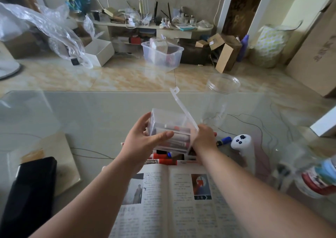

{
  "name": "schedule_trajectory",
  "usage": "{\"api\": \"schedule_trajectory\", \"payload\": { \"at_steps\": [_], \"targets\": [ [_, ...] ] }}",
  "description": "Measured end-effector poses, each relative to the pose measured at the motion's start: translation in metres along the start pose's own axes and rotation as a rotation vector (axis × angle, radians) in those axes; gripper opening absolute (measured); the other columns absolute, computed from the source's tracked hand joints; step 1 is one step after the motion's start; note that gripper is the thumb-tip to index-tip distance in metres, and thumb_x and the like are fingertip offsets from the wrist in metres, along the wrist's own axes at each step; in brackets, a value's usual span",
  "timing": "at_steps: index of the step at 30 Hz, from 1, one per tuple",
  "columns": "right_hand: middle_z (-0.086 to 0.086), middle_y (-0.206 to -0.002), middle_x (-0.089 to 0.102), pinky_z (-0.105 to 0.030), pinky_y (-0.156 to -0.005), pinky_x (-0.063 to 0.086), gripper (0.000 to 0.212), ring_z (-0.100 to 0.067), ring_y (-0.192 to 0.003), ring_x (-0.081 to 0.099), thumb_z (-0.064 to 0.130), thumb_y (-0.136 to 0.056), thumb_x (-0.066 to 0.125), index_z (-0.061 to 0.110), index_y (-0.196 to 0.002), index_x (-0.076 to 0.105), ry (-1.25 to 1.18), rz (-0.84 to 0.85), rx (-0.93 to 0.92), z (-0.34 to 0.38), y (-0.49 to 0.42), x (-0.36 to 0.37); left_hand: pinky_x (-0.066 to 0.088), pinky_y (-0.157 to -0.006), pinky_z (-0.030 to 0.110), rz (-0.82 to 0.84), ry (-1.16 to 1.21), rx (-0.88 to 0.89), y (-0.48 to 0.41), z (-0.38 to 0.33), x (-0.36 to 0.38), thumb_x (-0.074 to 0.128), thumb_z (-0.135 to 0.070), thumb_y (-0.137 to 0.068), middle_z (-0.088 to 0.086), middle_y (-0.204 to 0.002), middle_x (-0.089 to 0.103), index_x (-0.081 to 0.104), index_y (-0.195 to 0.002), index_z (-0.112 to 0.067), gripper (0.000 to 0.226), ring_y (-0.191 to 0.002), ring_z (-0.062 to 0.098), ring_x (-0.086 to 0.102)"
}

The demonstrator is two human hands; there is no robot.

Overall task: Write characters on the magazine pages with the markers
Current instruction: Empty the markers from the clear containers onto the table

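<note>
Marker box (171, 126) gripped between both outstretched hands (145, 139) (204, 137).

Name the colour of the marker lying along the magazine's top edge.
Red marker with a white label; head view shows it.

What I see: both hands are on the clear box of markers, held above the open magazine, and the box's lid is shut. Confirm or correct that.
The lid is not shut: the head view shows it flipped up, open. The rest stands: the left hand and right hand are on the clear box of markers, above the open magazine.
</note>
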State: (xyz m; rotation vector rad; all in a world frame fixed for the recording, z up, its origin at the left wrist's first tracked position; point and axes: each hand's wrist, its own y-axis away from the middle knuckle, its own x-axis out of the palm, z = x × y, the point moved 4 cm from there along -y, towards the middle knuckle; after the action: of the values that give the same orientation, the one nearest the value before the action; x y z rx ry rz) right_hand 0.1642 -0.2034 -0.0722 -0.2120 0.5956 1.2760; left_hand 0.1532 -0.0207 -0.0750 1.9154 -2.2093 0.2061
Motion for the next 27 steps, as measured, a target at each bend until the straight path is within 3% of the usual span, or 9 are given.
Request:
{"api": "schedule_trajectory", "payload": {
  "at_steps": [2,5,10,13,17,20,24,27],
  "targets": [
    [-0.022,-0.104,0.070,-0.050,-0.093,0.052,0.037,-0.040,-0.101,0.065,0.023,-0.101,0.041,-0.002,-0.100,0.068,-0.055,0.059,-0.022,0.005,0.000,0.004,0.060,-0.082,0.044,-0.020,0.027,0.020,-0.001,-0.001,-0.001,0.086,-0.008,-0.069,0.014,-0.124,0.067,0.055,-0.138,-0.017,0.076,-0.106,0.032,0.071],
    [-0.017,-0.093,0.072,-0.056,-0.079,0.059,0.041,-0.039,-0.090,0.069,0.033,-0.087,0.040,0.006,-0.088,0.070,-0.226,0.058,0.012,0.003,-0.008,0.006,0.060,-0.083,0.042,-0.027,0.034,0.065,-0.002,-0.007,-0.001,0.085,-0.008,-0.070,0.013,-0.125,0.067,0.055,-0.137,-0.017,0.074,-0.108,0.031,0.070],
    [-0.014,-0.084,0.070,-0.040,-0.060,0.059,0.036,-0.029,-0.075,0.068,0.032,-0.100,0.046,0.010,-0.084,0.069,-0.151,0.076,-0.052,0.007,-0.008,0.002,0.059,-0.087,0.046,-0.012,0.026,0.082,-0.001,-0.015,-0.001,0.088,-0.013,-0.064,0.011,-0.126,0.067,0.051,-0.141,-0.017,0.085,-0.108,0.031,0.070],
    [-0.007,-0.066,0.061,-0.029,-0.046,0.042,0.035,-0.021,-0.057,0.055,0.032,-0.098,0.051,0.007,-0.080,0.068,-0.207,0.105,0.018,-0.004,-0.009,0.004,0.059,-0.089,0.048,-0.011,0.020,0.084,0.000,-0.014,-0.002,0.089,-0.014,-0.061,0.010,-0.124,0.068,0.052,-0.140,-0.017,0.087,-0.107,0.032,0.070],
    [-0.013,-0.066,0.058,-0.034,-0.053,0.041,0.033,-0.027,-0.061,0.053,0.027,-0.097,0.055,0.003,-0.077,0.068,-0.289,0.090,-0.037,-0.009,-0.008,0.002,0.059,-0.087,0.044,0.036,0.016,0.061,-0.002,-0.013,-0.002,0.090,-0.009,-0.062,0.010,-0.127,0.067,0.051,-0.142,-0.017,0.089,-0.109,0.031,0.070],
    [-0.019,-0.069,0.057,-0.042,-0.061,0.048,0.038,-0.032,-0.067,0.056,0.027,-0.095,0.055,-0.005,-0.075,0.059,-0.324,0.068,-0.049,-0.003,-0.007,-0.004,0.054,-0.095,0.052,0.041,0.025,0.044,-0.007,-0.012,-0.012,0.095,-0.016,-0.062,0.016,-0.130,0.064,0.049,-0.143,-0.016,0.093,-0.115,0.035,0.066],
    [-0.023,-0.084,0.073,-0.060,-0.075,0.060,0.033,-0.038,-0.084,0.074,0.035,-0.082,0.065,0.003,-0.075,0.067,-0.403,0.016,0.021,-0.011,-0.018,-0.016,0.053,-0.096,0.053,-0.022,0.089,0.035,-0.007,-0.017,-0.033,0.099,-0.035,-0.052,0.020,-0.127,0.065,0.051,-0.140,-0.011,0.103,-0.115,0.039,0.065],
    [-0.012,-0.081,0.077,-0.060,-0.074,0.061,0.021,-0.031,-0.083,0.076,0.036,-0.081,0.067,0.018,-0.074,0.075,-0.391,-0.035,0.060,-0.023,-0.024,-0.024,0.058,-0.086,0.042,-0.059,0.110,0.034,-0.006,-0.023,-0.051,0.099,-0.040,-0.050,0.020,-0.124,0.067,0.055,-0.136,-0.010,0.100,-0.112,0.038,0.067]
  ]
}}
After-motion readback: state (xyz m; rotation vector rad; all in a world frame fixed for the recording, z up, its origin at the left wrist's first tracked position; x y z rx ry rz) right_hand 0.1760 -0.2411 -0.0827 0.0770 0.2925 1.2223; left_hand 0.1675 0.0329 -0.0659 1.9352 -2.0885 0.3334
